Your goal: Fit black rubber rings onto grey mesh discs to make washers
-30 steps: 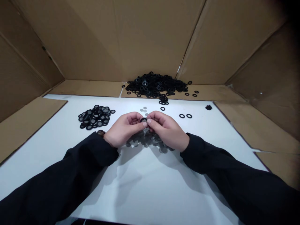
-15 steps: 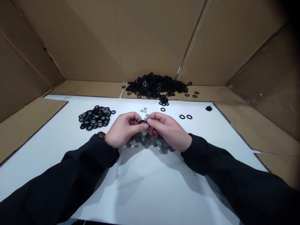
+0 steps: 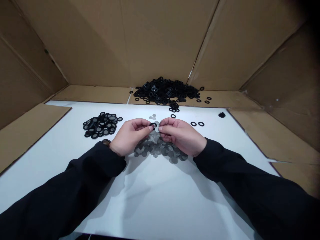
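Observation:
Between the thumb and fingers of my left hand [image 3: 132, 135] is a black ring [image 3: 154, 124], tilted so that its opening shows. My right hand [image 3: 181, 135] is just beside it, pinching a small grey disc [image 3: 157, 128] close to the ring's edge. Whether the disc touches the ring I cannot tell. Below both hands a heap of loose grey discs [image 3: 156, 148] is spread on the white table [image 3: 160, 196]. To the left lies a pile of black rings with grey centres [image 3: 101, 125].
A large mound of black rings [image 3: 165, 91] rests on a cardboard strip at the back, with a few strays in front. Two loose rings [image 3: 197, 124] and a dark lump [image 3: 222, 114] are on the right. Cardboard walls [image 3: 160, 40] enclose the back and sides.
My hands have moved slightly apart, and the ring now faces more toward me. A grey disc now shows in my right fingertips. More of the disc heap is visible.

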